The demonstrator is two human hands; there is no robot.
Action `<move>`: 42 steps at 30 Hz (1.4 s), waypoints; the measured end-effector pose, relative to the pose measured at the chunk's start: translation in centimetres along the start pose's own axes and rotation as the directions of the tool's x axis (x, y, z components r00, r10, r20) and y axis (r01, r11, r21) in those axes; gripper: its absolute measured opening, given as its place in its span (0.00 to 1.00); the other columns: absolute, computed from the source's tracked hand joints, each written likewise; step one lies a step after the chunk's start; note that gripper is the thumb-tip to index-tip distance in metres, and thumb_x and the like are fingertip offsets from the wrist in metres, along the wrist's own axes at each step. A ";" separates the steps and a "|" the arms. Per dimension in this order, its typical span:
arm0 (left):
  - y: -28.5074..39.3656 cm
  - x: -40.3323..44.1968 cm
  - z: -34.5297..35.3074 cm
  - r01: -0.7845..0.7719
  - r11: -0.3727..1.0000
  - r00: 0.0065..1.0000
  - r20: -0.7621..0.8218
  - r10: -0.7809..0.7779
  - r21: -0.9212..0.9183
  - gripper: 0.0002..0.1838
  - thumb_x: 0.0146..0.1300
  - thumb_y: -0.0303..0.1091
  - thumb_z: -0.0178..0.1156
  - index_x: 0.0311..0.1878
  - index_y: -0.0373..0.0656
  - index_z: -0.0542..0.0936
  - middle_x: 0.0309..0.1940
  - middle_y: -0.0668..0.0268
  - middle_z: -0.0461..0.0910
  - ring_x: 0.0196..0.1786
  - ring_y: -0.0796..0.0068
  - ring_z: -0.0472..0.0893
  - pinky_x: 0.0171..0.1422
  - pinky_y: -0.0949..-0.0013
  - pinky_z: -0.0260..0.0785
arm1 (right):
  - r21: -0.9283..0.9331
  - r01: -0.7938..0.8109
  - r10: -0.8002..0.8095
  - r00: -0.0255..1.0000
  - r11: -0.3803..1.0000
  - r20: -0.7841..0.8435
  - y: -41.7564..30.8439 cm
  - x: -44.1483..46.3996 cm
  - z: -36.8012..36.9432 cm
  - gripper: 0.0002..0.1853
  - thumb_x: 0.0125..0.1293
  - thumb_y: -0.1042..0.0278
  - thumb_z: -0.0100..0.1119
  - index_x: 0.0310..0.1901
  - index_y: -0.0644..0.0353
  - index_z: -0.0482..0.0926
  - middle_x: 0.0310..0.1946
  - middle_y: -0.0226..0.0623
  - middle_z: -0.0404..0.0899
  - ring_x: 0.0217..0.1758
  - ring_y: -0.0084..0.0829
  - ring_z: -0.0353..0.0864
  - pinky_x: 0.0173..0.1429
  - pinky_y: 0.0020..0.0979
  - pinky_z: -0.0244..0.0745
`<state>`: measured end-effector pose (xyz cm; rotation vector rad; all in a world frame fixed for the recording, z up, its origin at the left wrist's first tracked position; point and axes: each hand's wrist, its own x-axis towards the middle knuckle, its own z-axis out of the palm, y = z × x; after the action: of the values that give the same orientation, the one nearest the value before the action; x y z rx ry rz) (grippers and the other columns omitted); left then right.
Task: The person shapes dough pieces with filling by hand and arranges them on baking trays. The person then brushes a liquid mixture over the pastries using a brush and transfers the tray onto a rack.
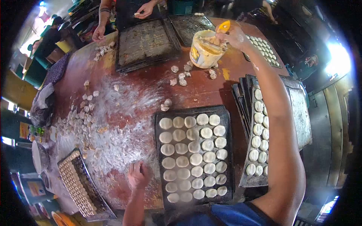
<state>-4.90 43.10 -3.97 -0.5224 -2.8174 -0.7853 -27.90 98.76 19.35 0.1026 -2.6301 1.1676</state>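
My right hand (234, 38) is closed round an orange-handled brush (223, 26) at the mouth of a white bucket (203, 56). The bucket has a yellowish coating inside, and the brush's bristles are hidden. My left hand (139, 175) rests with curled fingers on the floured red table (124, 184), and nothing shows in it. Right of that hand lies a dark baking tray (160, 150) with rows of flat, round dough pieces (196, 159). Some of these pieces have a slight dent on top.
Loose dough lumps (81, 122) lie on the left. A narrow tray (107, 211) of small dough pieces stands at the front left. Stacked trays (245, 177) are under my right arm. Across the table, another person's hands (145, 10) are near dark trays (147, 45).
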 end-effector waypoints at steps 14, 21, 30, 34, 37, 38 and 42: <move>0.0 -0.1 0.0 0.020 1.000 1.000 0.002 -0.020 -0.015 0.06 0.60 0.29 0.56 0.40 0.41 0.79 0.36 0.55 0.79 0.39 0.49 0.79 0.43 0.52 0.72 | -0.416 0.194 -0.268 0.955 0.889 -0.128 0.5 -1.2 0.8 0.22 0.65 0.46 0.60 0.52 0.53 0.79 0.38 0.48 0.84 0.44 0.47 0.83 0.50 0.41 0.76; 0.0 -0.2 0.2 0.046 0.999 0.999 0.027 -0.046 0.005 0.07 0.60 0.28 0.57 0.41 0.42 0.80 0.36 0.56 0.80 0.40 0.52 0.79 0.46 0.53 0.73 | -0.432 0.149 -0.213 0.971 0.889 -0.105 -0.1 -3.7 1.3 0.19 0.65 0.48 0.62 0.46 0.55 0.82 0.40 0.39 0.86 0.43 0.35 0.85 0.49 0.35 0.76; 0.0 -0.1 0.5 -0.013 1.000 1.000 -0.011 0.013 -0.006 0.08 0.61 0.28 0.57 0.43 0.43 0.80 0.38 0.57 0.81 0.43 0.53 0.80 0.47 0.56 0.73 | -0.481 -0.149 0.234 0.964 0.864 0.123 -6.3 -13.5 8.2 0.31 0.60 0.32 0.59 0.44 0.58 0.84 0.38 0.47 0.85 0.42 0.43 0.86 0.46 0.41 0.79; -1.0 -0.9 1.3 -0.011 0.999 0.999 -0.035 0.010 -0.031 0.08 0.62 0.30 0.58 0.44 0.44 0.80 0.39 0.59 0.81 0.44 0.53 0.80 0.47 0.55 0.73 | -0.259 -0.213 0.283 0.919 0.942 0.273 -10.3 -23.9 15.8 0.25 0.64 0.40 0.59 0.51 0.52 0.80 0.47 0.47 0.83 0.51 0.49 0.82 0.54 0.46 0.76; -1.5 -1.0 0.1 -0.009 0.999 1.000 0.012 0.009 -0.049 0.10 0.64 0.34 0.59 0.46 0.45 0.81 0.41 0.59 0.82 0.43 0.56 0.82 0.48 0.57 0.74 | -0.423 -0.132 0.293 0.893 0.896 0.341 -14.7 -36.6 18.2 0.21 0.66 0.50 0.57 0.60 0.39 0.76 0.55 0.37 0.78 0.54 0.46 0.81 0.56 0.44 0.78; -1.8 -1.0 -0.4 0.052 0.979 0.996 0.084 -0.036 -0.195 0.11 0.65 0.34 0.58 0.48 0.44 0.82 0.41 0.59 0.83 0.43 0.59 0.82 0.49 0.59 0.75 | -0.366 -0.034 0.162 0.932 0.930 0.323 -15.8 -42.0 18.7 0.19 0.66 0.53 0.58 0.58 0.40 0.77 0.53 0.37 0.79 0.51 0.45 0.82 0.52 0.43 0.79; -4.6 -5.1 -5.1 0.092 0.817 0.990 0.140 -0.014 -0.569 0.12 0.69 0.33 0.56 0.49 0.37 0.81 0.40 0.60 0.84 0.43 0.69 0.82 0.50 0.68 0.73 | -0.160 -0.164 0.155 0.986 0.973 -0.065 -23.3 -55.3 18.3 0.11 0.65 0.62 0.62 0.47 0.54 0.81 0.41 0.41 0.83 0.40 0.42 0.85 0.44 0.38 0.81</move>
<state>-1.58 35.25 -3.15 -0.5900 -2.6757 -1.6965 25.49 67.32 9.71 -0.1723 -2.7164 0.9794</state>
